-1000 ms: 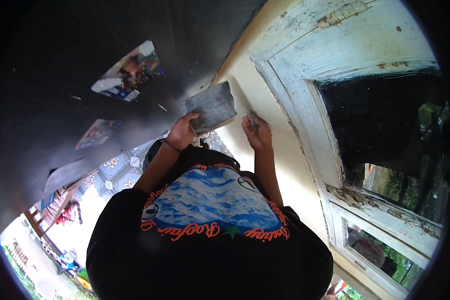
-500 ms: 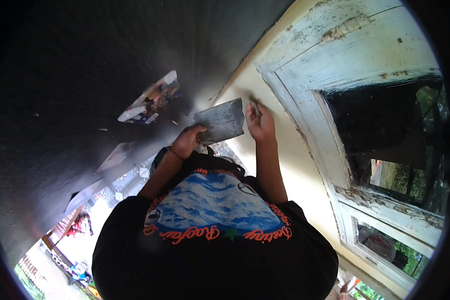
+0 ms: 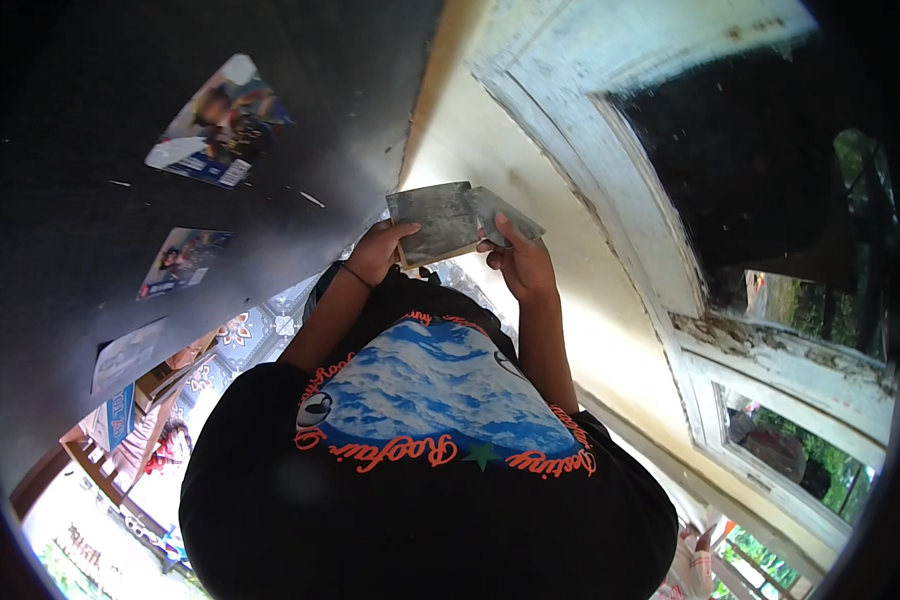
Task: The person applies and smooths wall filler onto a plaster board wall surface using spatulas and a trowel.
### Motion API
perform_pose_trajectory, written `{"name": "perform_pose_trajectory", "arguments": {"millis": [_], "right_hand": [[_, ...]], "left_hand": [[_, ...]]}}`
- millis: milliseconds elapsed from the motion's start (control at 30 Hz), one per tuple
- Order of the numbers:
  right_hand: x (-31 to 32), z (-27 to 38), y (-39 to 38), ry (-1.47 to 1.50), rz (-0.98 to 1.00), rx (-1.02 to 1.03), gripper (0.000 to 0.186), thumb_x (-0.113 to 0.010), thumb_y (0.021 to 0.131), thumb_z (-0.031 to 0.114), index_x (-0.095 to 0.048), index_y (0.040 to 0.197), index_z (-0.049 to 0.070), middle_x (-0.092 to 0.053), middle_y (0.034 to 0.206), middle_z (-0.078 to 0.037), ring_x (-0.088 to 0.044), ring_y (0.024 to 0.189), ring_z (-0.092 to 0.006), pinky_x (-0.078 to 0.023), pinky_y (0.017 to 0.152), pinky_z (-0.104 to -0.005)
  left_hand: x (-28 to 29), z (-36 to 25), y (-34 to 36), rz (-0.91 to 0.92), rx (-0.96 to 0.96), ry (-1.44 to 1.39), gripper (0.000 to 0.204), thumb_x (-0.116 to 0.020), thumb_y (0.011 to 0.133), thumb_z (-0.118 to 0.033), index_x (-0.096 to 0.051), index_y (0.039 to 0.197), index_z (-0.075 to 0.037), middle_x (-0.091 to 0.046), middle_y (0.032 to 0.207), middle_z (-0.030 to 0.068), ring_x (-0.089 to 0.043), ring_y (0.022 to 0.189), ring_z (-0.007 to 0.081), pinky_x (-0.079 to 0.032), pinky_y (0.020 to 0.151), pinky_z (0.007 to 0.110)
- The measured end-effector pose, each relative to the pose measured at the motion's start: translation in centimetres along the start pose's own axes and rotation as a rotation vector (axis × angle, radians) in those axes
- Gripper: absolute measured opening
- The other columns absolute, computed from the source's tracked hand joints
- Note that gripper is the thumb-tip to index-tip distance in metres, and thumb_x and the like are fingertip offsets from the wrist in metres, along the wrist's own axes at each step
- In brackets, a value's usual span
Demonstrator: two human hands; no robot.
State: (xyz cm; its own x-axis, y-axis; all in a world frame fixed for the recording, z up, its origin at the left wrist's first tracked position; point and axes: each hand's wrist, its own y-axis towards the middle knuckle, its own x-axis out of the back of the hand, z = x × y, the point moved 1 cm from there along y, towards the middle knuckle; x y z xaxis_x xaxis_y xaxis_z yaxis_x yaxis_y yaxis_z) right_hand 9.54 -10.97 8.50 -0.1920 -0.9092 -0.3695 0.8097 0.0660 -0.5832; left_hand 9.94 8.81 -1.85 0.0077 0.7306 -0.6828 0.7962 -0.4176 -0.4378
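Observation:
My left hand is closed on the near left corner of a flat, smeared grey plate, with the thumb on top. In my right hand is a smaller, thin grey scraper-like piece, gripped between thumb and fingers. Its left edge meets or overlaps the plate's right edge; whether they touch, I cannot tell. Both pieces are held in front of my chest, beside the pale wall. What the smaller piece is exactly does not show.
A dark wall or panel rises on the left, with a colourful picture sheet and smaller pictures on it. At the right is a weathered white window frame with dark panes, set in a cream wall. Patterned floor tiles lie below.
My right hand's piece has swung left and now lies against the plate's right side. The plate has tilted a little. My view has shifted, bringing more of the pictures into sight.

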Motion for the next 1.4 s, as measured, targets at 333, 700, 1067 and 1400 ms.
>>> {"name": "perform_pose_trajectory", "arguments": {"millis": [333,700,1067,1400], "right_hand": [[4.8,-1.8,-4.1,-0.57,0.179,-0.167,0.034,-0.067,0.068,0.031,-0.056,0.081,0.002,-0.056,0.057,-0.007,-0.05,0.039,-0.0112,-0.037,0.034,-0.0204],[15.9,0.7,-5.9,-0.655,0.127,0.184,0.054,-0.062,0.07,0.031,-0.047,0.112,0.002,-0.058,0.09,-0.01,-0.057,0.081,-0.016,-0.044,0.068,-0.0264],[23.2,-3.9,-1.6,-0.988,0.442,-0.208,0.042,-0.065,0.068,0.028,-0.058,0.098,-0.001,-0.061,0.085,-0.008,-0.055,0.08,-0.0153,-0.042,0.074,-0.0286],[33.4,-14.1,-7.3,0.857,-0.395,0.006,0.032,-0.039,0.078,0.005,-0.043,0.109,-0.003,-0.051,0.108,-0.017,-0.052,0.1,-0.0282,-0.045,0.086,-0.0378]], "left_hand": [[-9.7,3.3,-1.8,0.21,0.188,-0.251,0.04,-0.03,0.091,-0.031,-0.044,0.113,0.0,-0.052,0.107,0.0086,-0.054,0.093,0.0167,-0.044,0.081,0.03],[-12.2,8.6,-3.4,-0.022,0.099,0.323,0.035,-0.059,0.079,-0.018,-0.05,0.104,0.003,-0.057,0.095,0.0081,-0.054,0.086,0.0144,-0.044,0.078,0.027],[-14.5,11.0,-5.1,-0.008,0.109,0.511,0.038,-0.058,0.079,-0.024,-0.053,0.101,0.006,-0.059,0.091,0.008,-0.055,0.079,0.0123,-0.043,0.072,0.024],[-12.1,12.6,-3.0,-0.322,0.02,0.606,0.042,-0.057,0.079,-0.028,-0.053,0.097,0.01,-0.058,0.084,0.01,-0.055,0.074,0.0131,-0.043,0.067,0.025]]}}
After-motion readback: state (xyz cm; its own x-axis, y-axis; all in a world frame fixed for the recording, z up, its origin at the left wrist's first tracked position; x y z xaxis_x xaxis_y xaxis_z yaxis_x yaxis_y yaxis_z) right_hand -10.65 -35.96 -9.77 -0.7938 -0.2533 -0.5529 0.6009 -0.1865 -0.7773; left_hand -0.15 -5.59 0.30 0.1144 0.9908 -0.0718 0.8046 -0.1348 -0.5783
